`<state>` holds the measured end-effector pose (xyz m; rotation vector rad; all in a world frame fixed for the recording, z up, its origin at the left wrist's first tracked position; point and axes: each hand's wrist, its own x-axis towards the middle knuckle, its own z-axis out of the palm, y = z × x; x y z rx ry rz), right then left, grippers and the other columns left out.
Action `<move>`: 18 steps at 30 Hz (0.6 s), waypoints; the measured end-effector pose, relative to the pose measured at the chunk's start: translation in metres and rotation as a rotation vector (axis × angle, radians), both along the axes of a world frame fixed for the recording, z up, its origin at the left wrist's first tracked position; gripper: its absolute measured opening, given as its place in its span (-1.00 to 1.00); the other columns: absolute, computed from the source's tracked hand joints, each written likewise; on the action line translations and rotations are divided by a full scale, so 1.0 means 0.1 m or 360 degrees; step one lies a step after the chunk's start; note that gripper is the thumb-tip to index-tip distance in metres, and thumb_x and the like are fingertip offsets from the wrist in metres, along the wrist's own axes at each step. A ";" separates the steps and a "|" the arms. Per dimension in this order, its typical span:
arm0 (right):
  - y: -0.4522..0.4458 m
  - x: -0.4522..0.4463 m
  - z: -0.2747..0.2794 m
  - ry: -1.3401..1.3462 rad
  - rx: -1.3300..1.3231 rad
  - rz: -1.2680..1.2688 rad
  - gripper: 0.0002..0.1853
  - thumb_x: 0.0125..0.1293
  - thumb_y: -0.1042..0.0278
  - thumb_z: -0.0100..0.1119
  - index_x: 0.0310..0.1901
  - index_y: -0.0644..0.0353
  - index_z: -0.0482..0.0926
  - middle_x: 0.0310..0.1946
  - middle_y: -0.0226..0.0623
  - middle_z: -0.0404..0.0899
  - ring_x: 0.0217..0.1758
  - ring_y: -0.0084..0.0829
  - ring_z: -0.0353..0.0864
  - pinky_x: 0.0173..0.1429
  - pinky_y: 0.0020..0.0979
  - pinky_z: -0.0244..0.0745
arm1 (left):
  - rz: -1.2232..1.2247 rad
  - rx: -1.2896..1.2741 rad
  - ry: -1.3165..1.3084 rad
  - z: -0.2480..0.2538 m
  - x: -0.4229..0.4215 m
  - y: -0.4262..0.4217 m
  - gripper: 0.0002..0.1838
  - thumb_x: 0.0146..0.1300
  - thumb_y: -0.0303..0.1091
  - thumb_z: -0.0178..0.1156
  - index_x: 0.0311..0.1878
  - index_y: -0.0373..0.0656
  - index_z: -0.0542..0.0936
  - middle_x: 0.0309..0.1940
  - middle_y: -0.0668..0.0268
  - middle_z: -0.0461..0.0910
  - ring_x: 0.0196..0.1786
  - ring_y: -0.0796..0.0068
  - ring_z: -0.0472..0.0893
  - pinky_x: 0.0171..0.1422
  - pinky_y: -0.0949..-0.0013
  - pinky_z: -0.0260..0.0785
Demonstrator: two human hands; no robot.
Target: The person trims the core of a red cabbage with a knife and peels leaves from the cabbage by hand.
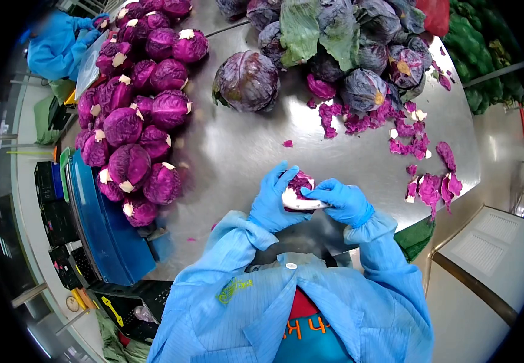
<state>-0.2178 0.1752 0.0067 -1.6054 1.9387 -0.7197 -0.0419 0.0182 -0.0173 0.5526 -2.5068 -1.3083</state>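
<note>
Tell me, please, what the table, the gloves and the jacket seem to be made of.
Table: probably stainless steel, smooth, grey, with blurred reflections.
Gloves: thin blue rubber, perhaps nitrile, given the slight sheen and close, wrinkled fit.
Jacket: matte woven cloth, judging by its fine stripes and soft folds; fibre unclear.

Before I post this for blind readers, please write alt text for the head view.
Two gloved hands are on a purple cabbage at a metal table. Bright cabbages with white stems lie left; darker cabbages lie ahead, leaf scraps right.
</note>
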 end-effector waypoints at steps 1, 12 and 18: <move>-0.01 0.00 -0.06 0.0059 -0.0057 0.0056 -0.44 0.11 0.42 0.30 0.16 -0.38 0.58 -0.13 -0.42 0.59 -0.23 -0.29 0.66 -0.26 -0.33 0.57 | -0.0009 0.0002 0.0013 0.00 0.00 0.00 0.15 -0.33 -0.06 0.66 0.42 -0.06 0.28 0.35 -0.04 0.28 0.40 -0.05 0.30 0.46 0.06 0.22; -0.06 -0.22 -0.01 0.0179 -0.0139 0.0572 -0.59 0.05 0.35 0.36 0.00 -0.09 0.58 -0.10 -0.39 0.57 -0.26 -0.24 0.64 -0.26 -0.29 0.56 | 0.0055 -0.0038 0.0123 -0.02 -0.05 0.05 0.04 -0.31 -0.07 0.64 0.35 -0.02 0.39 0.32 -0.09 0.29 0.33 -0.10 0.36 0.38 0.03 0.30; 0.48 -0.23 -0.25 -0.0236 0.0033 -0.0323 -0.69 0.12 0.49 0.25 -0.06 0.03 0.59 -0.23 -0.30 0.57 -0.33 -0.26 0.61 -0.26 -0.34 0.53 | 0.0086 0.0185 0.0066 0.06 -0.01 0.00 0.11 -0.37 -0.16 0.66 0.39 -0.06 0.35 0.40 0.04 0.26 0.42 0.00 0.28 0.48 0.08 0.19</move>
